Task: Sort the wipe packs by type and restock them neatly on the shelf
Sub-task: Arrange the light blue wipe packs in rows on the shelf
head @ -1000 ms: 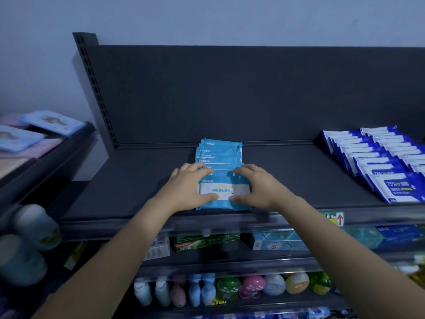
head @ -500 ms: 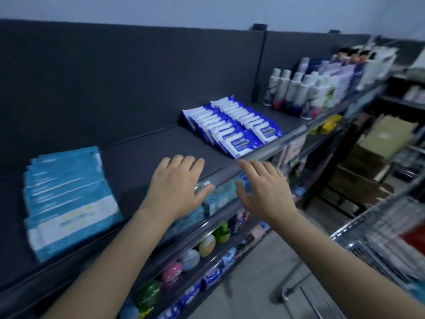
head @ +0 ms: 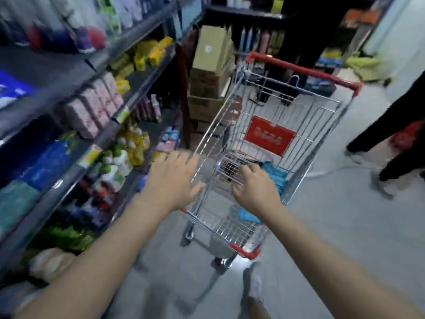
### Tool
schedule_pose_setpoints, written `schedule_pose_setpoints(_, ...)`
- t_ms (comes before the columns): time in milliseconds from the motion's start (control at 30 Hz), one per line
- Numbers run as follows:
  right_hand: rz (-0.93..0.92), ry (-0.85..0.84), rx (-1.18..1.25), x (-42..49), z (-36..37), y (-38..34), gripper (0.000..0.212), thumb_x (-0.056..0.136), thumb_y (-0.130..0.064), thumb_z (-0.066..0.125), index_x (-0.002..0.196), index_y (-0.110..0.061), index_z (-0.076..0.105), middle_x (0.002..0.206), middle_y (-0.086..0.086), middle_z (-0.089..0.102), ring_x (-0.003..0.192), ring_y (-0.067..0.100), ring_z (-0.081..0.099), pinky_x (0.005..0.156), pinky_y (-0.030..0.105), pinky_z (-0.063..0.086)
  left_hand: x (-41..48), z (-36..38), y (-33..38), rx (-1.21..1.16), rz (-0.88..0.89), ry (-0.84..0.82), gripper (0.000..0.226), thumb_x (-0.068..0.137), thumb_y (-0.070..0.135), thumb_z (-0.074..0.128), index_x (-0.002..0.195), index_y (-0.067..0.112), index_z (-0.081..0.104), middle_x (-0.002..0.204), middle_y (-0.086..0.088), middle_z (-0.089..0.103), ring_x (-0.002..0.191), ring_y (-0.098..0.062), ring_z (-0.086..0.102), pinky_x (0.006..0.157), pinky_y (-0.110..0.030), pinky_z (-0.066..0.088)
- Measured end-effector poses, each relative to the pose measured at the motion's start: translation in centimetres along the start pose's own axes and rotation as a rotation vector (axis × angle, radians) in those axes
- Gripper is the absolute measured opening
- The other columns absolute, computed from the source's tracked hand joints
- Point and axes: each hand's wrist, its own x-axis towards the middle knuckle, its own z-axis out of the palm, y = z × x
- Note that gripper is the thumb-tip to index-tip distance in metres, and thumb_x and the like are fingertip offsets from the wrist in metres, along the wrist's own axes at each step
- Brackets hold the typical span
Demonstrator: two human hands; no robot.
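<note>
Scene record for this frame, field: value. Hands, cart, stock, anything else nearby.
left hand: fingers spread, holds nothing, beside the cart's left rim
right hand: fingers curled, above the cart basket; too blurred to tell whether it grips anything
cart: wire, red handle, in the aisle right of the shelves
wipe packs: blue, in the cart basket by the right hand
shelves: stocked, at left, blurred
cardboard boxes: stacked beyond the cart
other person: dark clothes, right edge
</note>
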Motion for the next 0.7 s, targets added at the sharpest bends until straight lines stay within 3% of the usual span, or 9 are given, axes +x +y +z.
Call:
schedule_pose_setpoints(100, 0.124, -0.169, -0.001, 4.9, 2.7, 8.8, 0.039, 0.088, -0.031, 0.054, 0.120, -0.010, 0.049, 0.126, 0.011, 0.049, 0.116, 0.032, 0.048, 0.090, 0.040, 0.045, 7.7, 5.2, 6.0, -0.016, 0.012, -0.131, 0.069, 0.090, 0.061, 0.041, 0.144, 0.019, 0.031, 0.136, -0.003, 0.048, 0.126, -0.023, 0.043, 0.101, -0.037, 0.033)
schedule_pose_setpoints(267, 0.303, -0.423, 0.064, 12.0, 8.2, 19.7, 0.052, 0.088, -0.031, 0.058, 0.132, -0.008, 0.041, 0.133, 0.018, 0.046, 0.120, 0.038, 0.049, 0.097, 0.041, 0.043, 17.9, 13.7, 13.4, -0.120, -0.022, -0.358, 0.066, 0.090, 0.059, 0.046, 0.141, 0.018, 0.033, 0.141, -0.004, 0.046, 0.129, -0.024, 0.043, 0.102, -0.038, 0.035)
schedule_pose_setpoints(400, 0.488, -0.574, 0.220, 16.0, 12.7, 23.2, 0.048, 0.087, -0.029, 0.056, 0.127, -0.006, 0.042, 0.123, 0.012, 0.053, 0.114, 0.033, 0.054, 0.089, 0.035, 0.045, 21.5, 18.1, 16.6, -0.123, -0.012, -0.502, 0.068, 0.091, 0.058, 0.045, 0.144, 0.017, 0.030, 0.142, -0.005, 0.044, 0.130, -0.025, 0.042, 0.104, -0.039, 0.035)
schedule_pose_setpoints(500, 0.788, -0.560, 0.441, 18.9, 16.2, 24.6, 0.048, 0.086, -0.029, 0.055, 0.127, -0.006, 0.044, 0.118, 0.006, 0.053, 0.115, 0.030, 0.053, 0.084, 0.031, 0.043, 23.7, 21.3, 17.2, -0.105, 0.012, -0.568, 0.064, 0.092, 0.055, 0.045, 0.143, 0.018, 0.031, 0.141, -0.004, 0.046, 0.129, -0.024, 0.044, 0.101, -0.040, 0.036)
schedule_pose_setpoints(600, 0.872, -0.583, 0.415, 20.7, 20.1, 25.3, 0.055, 0.088, -0.029, 0.052, 0.135, -0.003, 0.038, 0.136, 0.014, 0.047, 0.126, 0.032, 0.047, 0.098, 0.037, 0.041, 25.7, 24.8, 17.3, -0.085, 0.059, -0.645, 0.059, 0.093, 0.052, 0.044, 0.139, 0.017, 0.036, 0.139, -0.004, 0.047, 0.126, -0.024, 0.045, 0.098, -0.038, 0.037)
schedule_pose_setpoints(700, 0.915, -0.590, 0.384, 21.6, 23.8, 25.9, 0.062, 0.086, -0.030, 0.062, 0.136, -0.005, 0.035, 0.141, 0.016, 0.041, 0.130, 0.032, 0.042, 0.103, 0.043, 0.042, 27.5, 28.9, 17.3, -0.090, 0.076, -0.723, 0.059, 0.093, 0.052, 0.044, 0.139, 0.016, 0.037, 0.138, -0.006, 0.047, 0.125, -0.025, 0.046, 0.100, -0.038, 0.037)
